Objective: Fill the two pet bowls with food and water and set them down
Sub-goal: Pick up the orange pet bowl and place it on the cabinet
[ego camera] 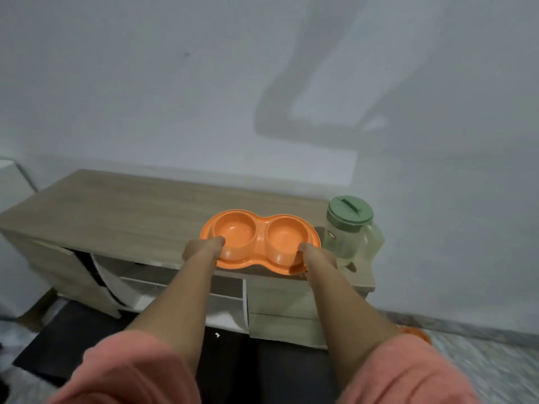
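An orange double pet bowl [259, 237] lies on top of a low wooden cabinet [122, 217], near its front right edge. Both of its round wells look empty. My left hand [204, 247] grips the dish's left rim, thumb over the edge. My right hand [316, 255] grips the right rim near the front. A clear plastic jug with a green lid [348, 228] stands just to the right of the dish, at the cabinet's right end, with pale liquid in it.
A grey wall rises behind the cabinet. The cabinet's left door [78, 275] hangs open, with white shelves [186, 287] below the top. An orange object [417, 333] lies on the floor at the right. A dark mat [87, 339] covers the floor in front.
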### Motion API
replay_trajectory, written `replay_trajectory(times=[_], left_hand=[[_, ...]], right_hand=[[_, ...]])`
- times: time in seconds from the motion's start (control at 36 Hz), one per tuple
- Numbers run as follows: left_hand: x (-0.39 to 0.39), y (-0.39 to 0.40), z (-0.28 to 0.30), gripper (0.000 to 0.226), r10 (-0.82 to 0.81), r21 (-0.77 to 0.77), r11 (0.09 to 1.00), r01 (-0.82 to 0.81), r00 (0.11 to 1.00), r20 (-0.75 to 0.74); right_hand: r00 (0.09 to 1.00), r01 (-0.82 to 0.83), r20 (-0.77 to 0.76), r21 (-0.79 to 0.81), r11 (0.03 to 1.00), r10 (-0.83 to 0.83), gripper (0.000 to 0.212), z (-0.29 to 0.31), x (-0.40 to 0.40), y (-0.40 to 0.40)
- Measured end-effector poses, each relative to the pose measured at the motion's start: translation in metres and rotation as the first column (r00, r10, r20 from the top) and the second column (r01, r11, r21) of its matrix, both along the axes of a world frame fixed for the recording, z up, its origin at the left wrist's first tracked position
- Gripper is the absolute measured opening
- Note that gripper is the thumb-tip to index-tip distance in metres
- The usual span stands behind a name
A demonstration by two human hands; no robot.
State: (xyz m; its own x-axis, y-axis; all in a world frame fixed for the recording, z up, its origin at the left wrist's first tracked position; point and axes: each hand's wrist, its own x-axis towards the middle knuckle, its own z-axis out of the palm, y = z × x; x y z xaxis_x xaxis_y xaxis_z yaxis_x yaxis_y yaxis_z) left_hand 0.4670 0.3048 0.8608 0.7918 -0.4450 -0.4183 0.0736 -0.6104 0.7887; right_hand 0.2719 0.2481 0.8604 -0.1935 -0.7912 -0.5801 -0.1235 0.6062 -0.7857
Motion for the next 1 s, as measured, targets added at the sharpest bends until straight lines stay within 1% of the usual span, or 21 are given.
replay_trajectory(times=[0.14, 0.25, 0.33, 0.47, 0.61, 0.75, 0.83, 0.92, 1.0], left_hand=[[0.012, -0.029, -0.020, 0.045, 0.014, 0.022, 1.000, -0.013, 0.999, -0.048], [0.020, -0.048, -0.037, 0.049, 0.016, 0.056, 0.998, -0.012, 0.997, -0.076], [0.025, -0.059, -0.050, 0.051, -0.012, 0.095, 0.995, 0.020, 0.996, -0.085], [0.033, -0.075, -0.071, 0.056, -0.049, 0.128, 0.990, 0.061, 0.994, -0.096], [0.041, -0.091, -0.084, 0.049, -0.118, 0.191, 0.973, 0.130, 0.991, -0.070], [0.046, -0.100, -0.097, 0.050, -0.174, 0.254, 0.950, 0.182, 0.983, -0.052], [0.048, -0.105, -0.102, 0.054, -0.205, 0.284, 0.937, 0.204, 0.978, -0.026], [0.050, -0.110, -0.105, 0.058, -0.226, 0.295, 0.930, 0.220, 0.974, -0.013], [0.055, -0.110, -0.114, 0.075, -0.263, 0.261, 0.930, 0.260, 0.965, -0.023]], right_hand=[[1.000, 0.009, -0.029, 0.010, 1.000, -0.008, 0.049, -0.013, 0.016, -0.036], [0.998, 0.011, -0.062, 0.059, 0.998, -0.007, 0.049, -0.027, 0.026, -0.056], [0.997, 0.019, -0.082, 0.082, 0.996, -0.012, 0.048, -0.037, 0.029, -0.065], [0.993, 0.047, -0.112, 0.095, 0.994, -0.036, 0.052, -0.049, 0.038, -0.080], [0.986, 0.070, -0.157, 0.100, 0.993, -0.054, 0.056, -0.062, 0.044, -0.090], [0.977, 0.088, -0.202, 0.105, 0.991, -0.065, 0.060, -0.076, 0.046, -0.094], [0.972, 0.082, -0.229, 0.114, 0.990, -0.054, 0.058, -0.081, 0.045, -0.095], [0.963, 0.075, -0.268, 0.113, 0.991, -0.043, 0.060, -0.084, 0.045, -0.097], [0.945, 0.056, -0.326, 0.110, 0.992, -0.017, 0.062, -0.090, 0.046, -0.099]])
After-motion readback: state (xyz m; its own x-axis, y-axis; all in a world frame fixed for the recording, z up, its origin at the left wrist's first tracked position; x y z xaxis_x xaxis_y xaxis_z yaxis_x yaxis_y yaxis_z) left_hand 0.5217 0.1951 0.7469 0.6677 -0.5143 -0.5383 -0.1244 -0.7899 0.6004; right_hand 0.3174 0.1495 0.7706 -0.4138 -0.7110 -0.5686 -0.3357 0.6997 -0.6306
